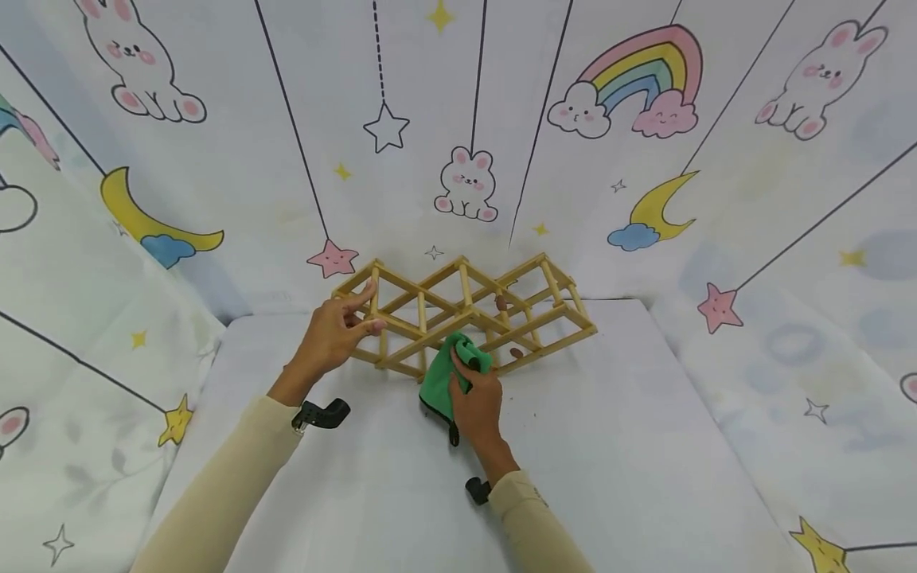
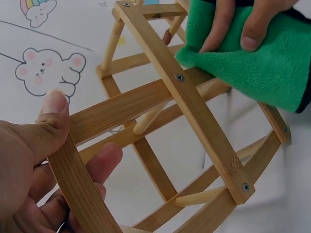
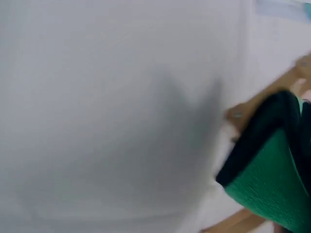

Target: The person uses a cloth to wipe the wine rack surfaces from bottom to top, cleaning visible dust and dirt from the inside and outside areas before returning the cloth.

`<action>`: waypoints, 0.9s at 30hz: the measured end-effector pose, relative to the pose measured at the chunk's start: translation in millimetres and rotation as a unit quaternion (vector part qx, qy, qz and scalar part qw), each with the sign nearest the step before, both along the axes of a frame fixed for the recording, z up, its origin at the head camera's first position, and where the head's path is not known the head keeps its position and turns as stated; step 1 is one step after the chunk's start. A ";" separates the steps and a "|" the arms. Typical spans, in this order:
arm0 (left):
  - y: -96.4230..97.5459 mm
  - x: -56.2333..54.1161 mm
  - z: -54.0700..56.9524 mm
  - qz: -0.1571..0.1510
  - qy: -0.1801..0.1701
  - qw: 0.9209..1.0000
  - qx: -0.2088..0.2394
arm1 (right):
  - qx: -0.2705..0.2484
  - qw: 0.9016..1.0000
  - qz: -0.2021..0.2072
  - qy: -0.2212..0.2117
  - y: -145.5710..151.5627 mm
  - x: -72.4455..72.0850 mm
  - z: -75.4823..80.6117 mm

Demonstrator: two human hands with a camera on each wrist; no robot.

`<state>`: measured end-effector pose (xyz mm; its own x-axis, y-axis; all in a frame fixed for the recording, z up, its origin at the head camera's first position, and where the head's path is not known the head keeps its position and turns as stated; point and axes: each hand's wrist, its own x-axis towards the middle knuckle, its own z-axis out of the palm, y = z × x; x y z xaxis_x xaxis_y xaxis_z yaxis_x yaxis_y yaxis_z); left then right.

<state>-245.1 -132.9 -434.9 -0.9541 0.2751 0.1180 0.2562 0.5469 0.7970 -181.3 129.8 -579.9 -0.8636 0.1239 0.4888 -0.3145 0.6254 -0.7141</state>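
Observation:
A wooden lattice rack [image 1: 432,337] of slats and round dowels stands unfolded at the back of the white table. Its left end is gripped by my left hand [image 1: 331,333], thumb on one side of a slat and fingers on the other, as the left wrist view shows up close. In my right hand [image 1: 478,404] is a green cloth [image 1: 437,387] with black edging, pinched and pressed against the rack's front middle. The left wrist view has the cloth [image 2: 272,73] folded over a slat near a metal rivet. Only part of the cloth [image 3: 267,184] appears in the right wrist view.
Two small brown oval pieces show through the rack's right half, one low [image 1: 517,353] and one higher [image 1: 501,302]. Close behind the rack rises a white backdrop [image 1: 430,199] printed with rabbits, stars and moons. White table surface [image 1: 609,446] extends in front and to the right.

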 end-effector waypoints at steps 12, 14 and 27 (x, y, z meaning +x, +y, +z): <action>-8.5 2.2 -6.7 0.009 -0.004 1.000 0.015 | 0.049 0.997 0.050 -0.030 -20.8 11.2 -5.0; -5.6 1.6 -7.5 0.004 -0.007 1.000 0.013 | 0.051 0.998 0.028 -0.022 -21.6 16.9 -13.8; -1.1 -0.9 0.3 0.000 0.001 1.000 0.012 | 0.019 0.995 -0.035 -0.090 -13.5 20.7 0.8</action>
<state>-246.0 -133.9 -434.6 -0.9541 0.2715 0.1263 0.2574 0.5285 0.8090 -160.7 116.3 -579.1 -0.9278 0.1707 0.3318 -0.1385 0.6681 -0.7311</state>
